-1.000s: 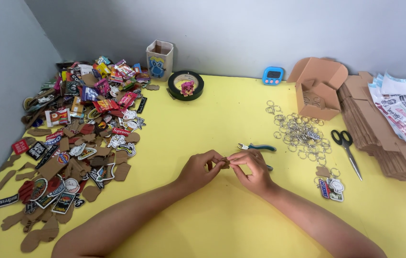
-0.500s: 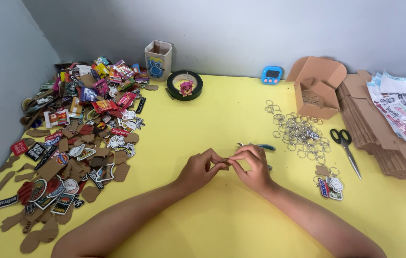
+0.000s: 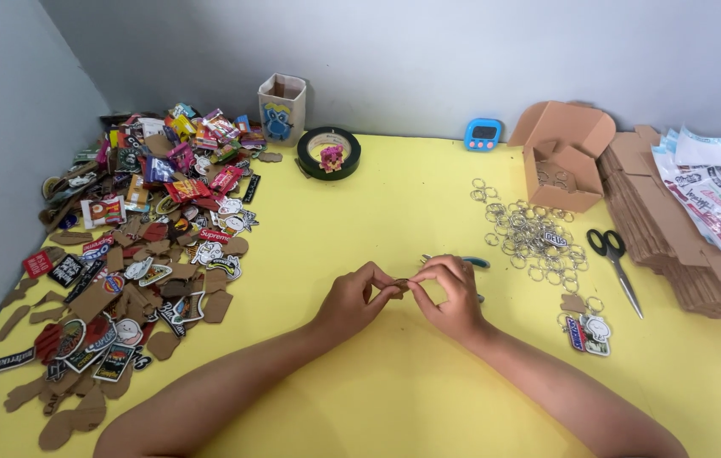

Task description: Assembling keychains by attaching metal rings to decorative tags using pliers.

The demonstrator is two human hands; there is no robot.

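Counts: one black-handled pair of scissors (image 3: 617, 259), one black tape roll (image 3: 328, 153), one blue digital timer (image 3: 484, 134), one open brown cardboard box (image 3: 566, 154), one cardboard cup (image 3: 282, 108), two hands.

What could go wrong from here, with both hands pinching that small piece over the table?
1. The small piece pinched between left hand and right hand might slip onto the yellow table.
2. The pliers behind the right hand could get knocked.
3. A sweeping wrist may scatter the loose metal rings.
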